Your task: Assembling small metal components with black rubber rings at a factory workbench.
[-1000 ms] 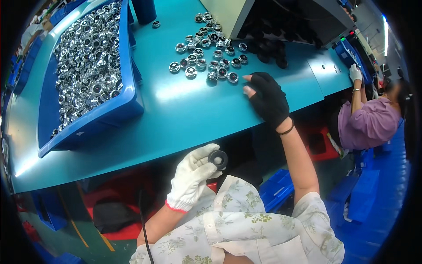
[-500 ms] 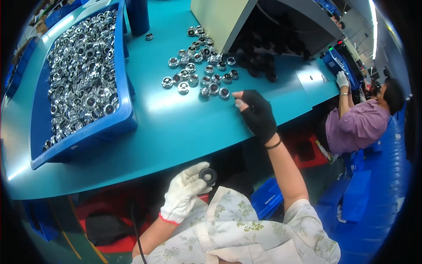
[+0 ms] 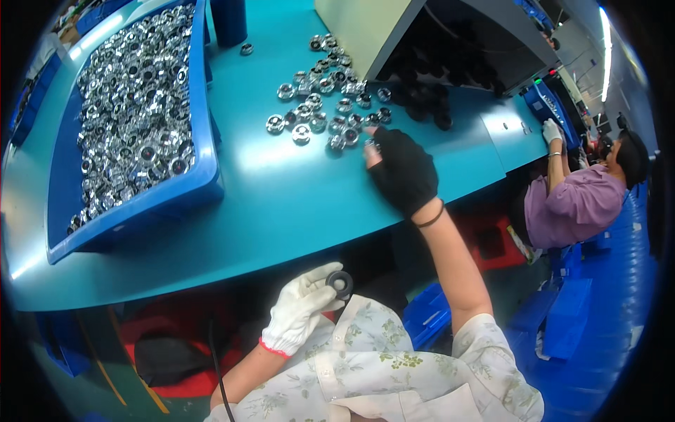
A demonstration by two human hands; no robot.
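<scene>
My left hand [image 3: 301,304], in a white knit glove, holds a black ring-shaped part [image 3: 340,285] between thumb and fingers just off the table's near edge. Over the table, my right hand [image 3: 403,169] wears a black fingerless glove. Its thumb and fingertips close around a small chrome part [image 3: 373,145] that is mostly hidden by the hand. Just beyond and left of it lie several loose round chrome parts [image 3: 301,133] with dark centres. Some black ring parts [image 3: 425,105] are heaped farther back on the right.
A blue bin [image 3: 205,165] full of chrome parts stands on the left of the teal table [image 3: 274,204]. A beige box-like housing [image 3: 369,32] with a dark opening stands at the back. A dark blue cylinder [image 3: 228,21] is at the far edge. A co-worker [image 3: 573,200] sits at right.
My right hand has moved slightly left, and its thumb and fingertips have closed around a chrome part at the edge of the group. My left hand keeps holding the black ring.
</scene>
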